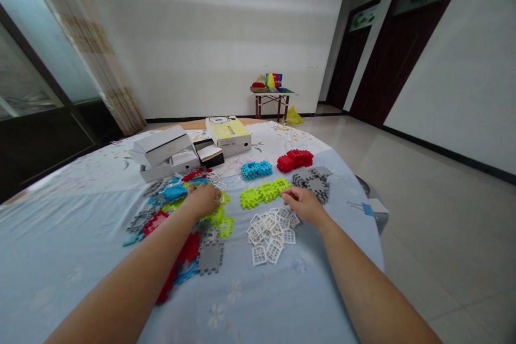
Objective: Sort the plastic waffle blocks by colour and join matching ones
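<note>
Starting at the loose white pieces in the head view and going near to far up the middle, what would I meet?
White pieces → green row → blue stack → yellow box → small table → wall.

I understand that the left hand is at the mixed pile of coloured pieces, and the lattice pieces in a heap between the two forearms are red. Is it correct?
Not quite: the head view shows that the lattice pieces are white, not red. The left hand is indeed at the mixed pile.
</note>
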### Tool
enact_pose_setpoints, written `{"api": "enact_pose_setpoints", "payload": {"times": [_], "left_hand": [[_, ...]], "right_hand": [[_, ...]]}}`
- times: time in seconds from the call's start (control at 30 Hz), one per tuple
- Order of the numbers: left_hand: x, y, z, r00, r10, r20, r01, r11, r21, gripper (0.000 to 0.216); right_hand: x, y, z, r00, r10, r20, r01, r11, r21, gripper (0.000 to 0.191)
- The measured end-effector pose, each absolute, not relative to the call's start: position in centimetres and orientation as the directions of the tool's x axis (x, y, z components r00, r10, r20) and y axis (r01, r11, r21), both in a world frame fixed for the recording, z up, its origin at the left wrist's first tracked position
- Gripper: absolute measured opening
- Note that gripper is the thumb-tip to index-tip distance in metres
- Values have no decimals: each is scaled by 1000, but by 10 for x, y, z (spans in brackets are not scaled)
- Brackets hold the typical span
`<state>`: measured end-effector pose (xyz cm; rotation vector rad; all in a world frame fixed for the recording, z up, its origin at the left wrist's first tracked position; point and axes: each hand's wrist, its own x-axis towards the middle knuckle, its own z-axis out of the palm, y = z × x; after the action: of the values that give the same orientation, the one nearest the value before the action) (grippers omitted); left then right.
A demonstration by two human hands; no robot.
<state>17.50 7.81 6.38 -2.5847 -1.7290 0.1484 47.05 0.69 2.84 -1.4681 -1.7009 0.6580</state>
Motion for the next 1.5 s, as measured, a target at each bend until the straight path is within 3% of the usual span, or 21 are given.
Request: {"api": "enact_pose_setpoints", "payload": {"times": [0.23, 0.43, 0.5, 0.57, 0.7, 0.83, 0.97, 1.17, 1.5], "left_hand": [[180, 89, 66, 371, 923, -106, 921, -380, -86, 22], [174, 82, 79, 360, 933, -17, 932, -360, -45, 32], [170, 75, 83, 341, 940, 27, 937, -342, 63, 34], [169, 64, 86, 330, 943, 49, 910, -332, 250, 37], [185, 31, 86, 437, 899, 1, 735, -358, 575, 42], [210, 5, 85, 474, 880, -7, 637, -338, 692, 41], [201, 3, 88, 411, 906, 99, 647, -366, 669, 47], [138, 20, 87, 198, 965, 173, 812, -260, 522, 47], [143, 20, 65, 416, 895, 160, 870, -443, 218, 37]], "right_hand": [[471, 7, 29, -36, 973, 229, 581, 207, -787, 25], [472, 8, 28, -31, 971, 238, 574, 212, -791, 24], [472, 8, 28, -33, 970, 242, 569, 218, -793, 24], [472, 8, 28, -31, 969, 244, 569, 218, -793, 24], [473, 8, 27, -28, 966, 258, 583, 226, -780, 25], [473, 8, 24, -21, 969, 248, 597, 211, -774, 24], [473, 9, 22, -11, 975, 222, 602, 184, -777, 24], [472, 10, 19, -35, 979, 200, 624, 178, -761, 26], [470, 14, 6, -10, 988, 155, 644, 125, -754, 30]]}}
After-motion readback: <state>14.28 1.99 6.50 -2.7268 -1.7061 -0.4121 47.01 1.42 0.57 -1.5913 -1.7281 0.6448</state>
